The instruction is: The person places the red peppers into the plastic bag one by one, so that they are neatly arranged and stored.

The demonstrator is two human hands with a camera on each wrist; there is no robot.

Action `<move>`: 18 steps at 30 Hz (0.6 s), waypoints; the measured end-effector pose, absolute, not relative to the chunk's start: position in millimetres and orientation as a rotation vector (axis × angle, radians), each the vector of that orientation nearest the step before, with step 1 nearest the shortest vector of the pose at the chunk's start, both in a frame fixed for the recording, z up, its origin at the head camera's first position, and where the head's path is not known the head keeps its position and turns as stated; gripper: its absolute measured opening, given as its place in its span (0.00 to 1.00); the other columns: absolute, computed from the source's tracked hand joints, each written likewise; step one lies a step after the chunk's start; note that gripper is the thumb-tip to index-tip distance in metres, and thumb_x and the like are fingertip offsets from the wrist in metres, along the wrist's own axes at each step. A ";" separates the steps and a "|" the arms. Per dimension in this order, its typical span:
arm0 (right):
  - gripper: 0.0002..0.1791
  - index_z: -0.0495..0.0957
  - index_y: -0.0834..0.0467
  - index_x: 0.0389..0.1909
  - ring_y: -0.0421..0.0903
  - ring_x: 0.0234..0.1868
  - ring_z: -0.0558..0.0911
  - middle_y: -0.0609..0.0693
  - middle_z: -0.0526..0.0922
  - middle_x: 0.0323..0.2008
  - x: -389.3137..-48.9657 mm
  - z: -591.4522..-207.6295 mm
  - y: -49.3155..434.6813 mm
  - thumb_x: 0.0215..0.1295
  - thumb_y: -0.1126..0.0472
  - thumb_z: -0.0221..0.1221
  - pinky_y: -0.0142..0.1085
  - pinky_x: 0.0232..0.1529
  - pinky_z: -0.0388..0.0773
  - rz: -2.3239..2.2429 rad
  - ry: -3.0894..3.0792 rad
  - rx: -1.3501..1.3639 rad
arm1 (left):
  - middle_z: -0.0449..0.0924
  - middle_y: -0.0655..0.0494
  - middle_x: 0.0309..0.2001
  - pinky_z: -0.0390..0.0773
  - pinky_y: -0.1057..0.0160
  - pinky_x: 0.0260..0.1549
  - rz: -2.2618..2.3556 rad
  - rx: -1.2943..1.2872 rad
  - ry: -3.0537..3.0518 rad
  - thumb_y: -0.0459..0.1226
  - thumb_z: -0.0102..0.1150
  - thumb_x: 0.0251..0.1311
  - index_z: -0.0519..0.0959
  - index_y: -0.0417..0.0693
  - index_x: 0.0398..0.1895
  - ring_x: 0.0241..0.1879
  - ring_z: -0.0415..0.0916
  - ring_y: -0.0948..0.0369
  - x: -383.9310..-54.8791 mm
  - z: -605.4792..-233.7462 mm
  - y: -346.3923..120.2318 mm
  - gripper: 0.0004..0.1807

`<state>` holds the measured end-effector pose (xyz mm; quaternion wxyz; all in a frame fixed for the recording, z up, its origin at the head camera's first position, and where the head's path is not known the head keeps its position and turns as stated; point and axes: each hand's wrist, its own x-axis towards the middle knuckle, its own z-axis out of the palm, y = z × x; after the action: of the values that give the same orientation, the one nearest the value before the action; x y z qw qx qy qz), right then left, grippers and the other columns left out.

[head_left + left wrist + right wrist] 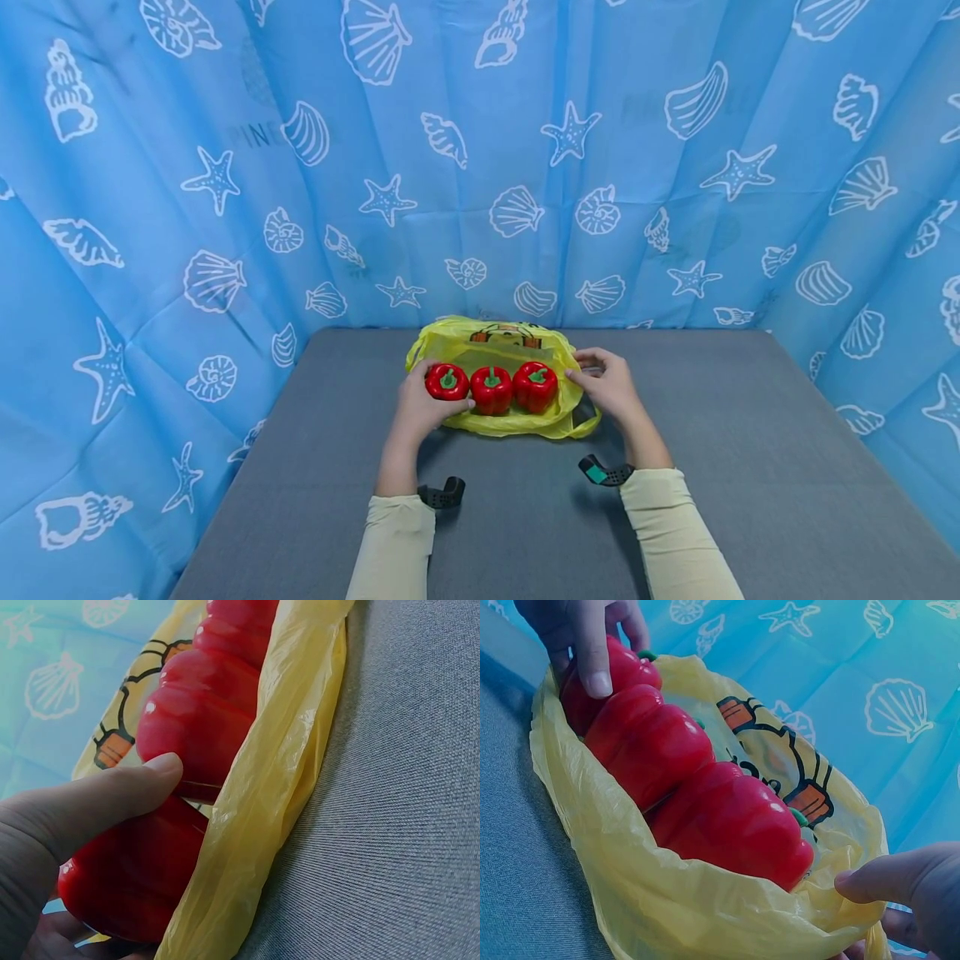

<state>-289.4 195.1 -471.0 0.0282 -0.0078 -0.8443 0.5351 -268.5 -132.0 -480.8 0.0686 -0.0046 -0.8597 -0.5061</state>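
Observation:
Three red bell peppers with green stems sit in a row inside an opened yellow plastic bag (517,427). My left hand (422,404) holds the leftmost bell pepper (447,382), thumb across its front and fingers behind it. The middle bell pepper (491,392) stands close beside it, and the right bell pepper (536,387) leans next to that one. At the bag's right edge, my right hand (609,383) pinches the yellow plastic between thumb and fingers, as the right wrist view shows. Some of its fingers are hidden behind the plastic.
The bag lies on a grey table (750,433), near its back edge. A blue curtain (480,167) with white shells and starfish hangs behind and along both sides. Black bands (442,493) are on both wrists.

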 end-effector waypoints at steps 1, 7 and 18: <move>0.22 0.79 0.63 0.63 0.56 0.54 0.85 0.64 0.82 0.58 -289.3 -470.7 195.0 0.74 0.58 0.66 0.37 0.51 0.88 1.653 -2.606 -0.022 | 0.79 0.45 0.64 0.87 0.42 0.54 -1.522 -0.014 -2.589 0.43 0.86 0.46 0.72 0.45 0.70 0.65 0.76 0.45 -268.6 -480.8 -131.9 0.47; 0.21 0.79 0.64 0.63 0.56 0.53 0.85 0.65 0.82 0.57 -288.5 -470.0 194.1 0.74 0.59 0.66 0.39 0.50 0.88 1.657 -2.604 -0.014 | 0.79 0.45 0.63 0.87 0.42 0.55 -1.505 -0.012 -2.595 0.43 0.86 0.46 0.72 0.46 0.69 0.64 0.77 0.46 -268.9 -481.9 -131.0 0.46; 0.22 0.79 0.64 0.63 0.57 0.55 0.85 0.65 0.82 0.58 -287.5 -469.9 194.7 0.74 0.59 0.66 0.40 0.52 0.88 1.651 -2.604 -0.021 | 0.79 0.45 0.63 0.87 0.43 0.53 -1.513 -0.009 -2.594 0.43 0.86 0.46 0.72 0.45 0.69 0.64 0.77 0.45 -269.9 -485.9 -131.9 0.46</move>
<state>-287.5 194.7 -469.9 0.0293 -0.0067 -0.8442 0.5351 -269.9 -131.9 -485.9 0.0691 -0.0031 -0.8617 -0.5027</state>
